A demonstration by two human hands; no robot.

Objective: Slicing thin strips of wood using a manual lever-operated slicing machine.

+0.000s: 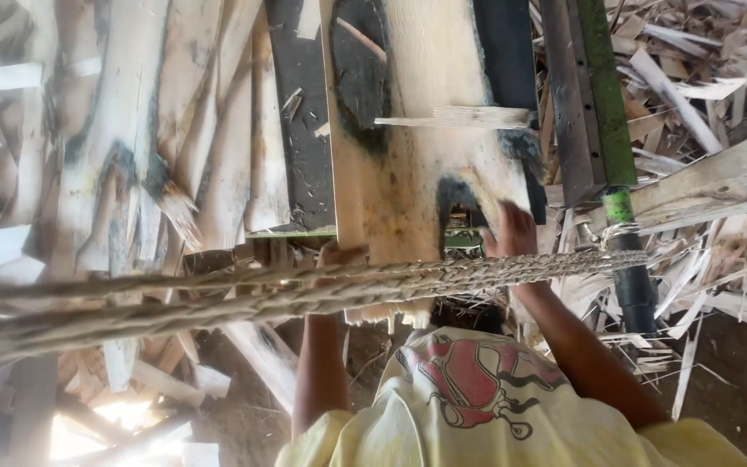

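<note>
Hands of a person in a pale yellow printed shirt [477,406] meet the near end of a wide, pale wooden plank [417,164], seen from a camera worn on the head and looking steeply down. The plank lies lengthwise away from the person on a dark machine bed [300,130], with black-stained patches on its surface and along its edges. The right hand [512,232] rests on the plank's near right corner, fingers bent over the edge and gripping the wood. The left hand [339,255] sits at the plank's near left corner; a thick braided rope [373,281] crosses in front of it, so whether its fingers clasp the wood cannot be told. The rope runs across the whole view from the left edge to a green and black metal post [620,207] on the right, where it is tied. A thin wooden strip [456,117] lies crosswise on the plank farther up. To the left, rough bark-edged slabs [131,130] are stacked side by side next to the machine bed. To the right of the post, a heap of splintered offcuts [702,95] covers the ground, and another pale board [719,177] juts in from the right edge. More scrap wood [131,372] lies below the rope at lower left.
</note>
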